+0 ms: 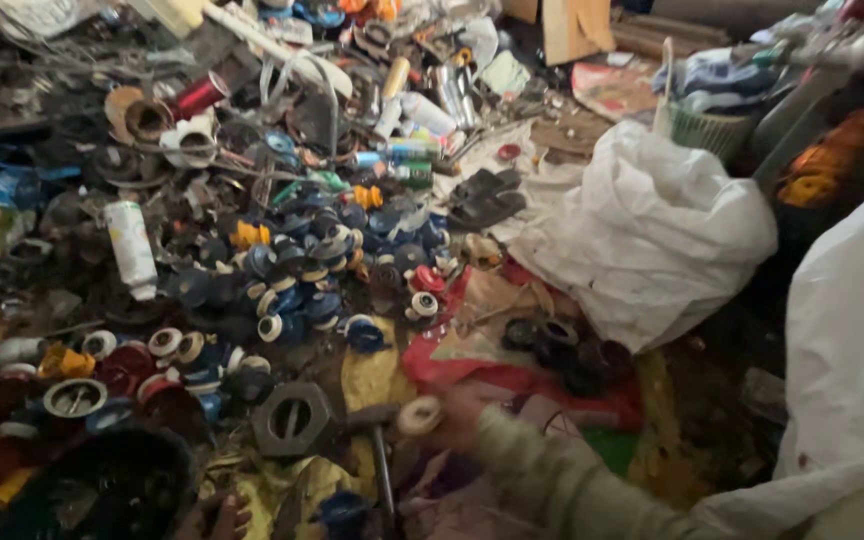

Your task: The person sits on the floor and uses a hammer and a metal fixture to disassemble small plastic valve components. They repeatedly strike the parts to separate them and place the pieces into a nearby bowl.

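The right hand (452, 415), blurred, reached at a white ring (419, 415) beside the hammer (380, 455); its grip I couldn't tell.

Right hand (452, 415) motion-blurred past the olive sleeve (562, 480), grip unreadable. Left hand (224, 518) cut by bottom edge, only fingertips show. White sack (852, 350) cut at right edge. Hammer (380, 450) handle runs off bottom. Far pile (282, 60) too blurred to sort.
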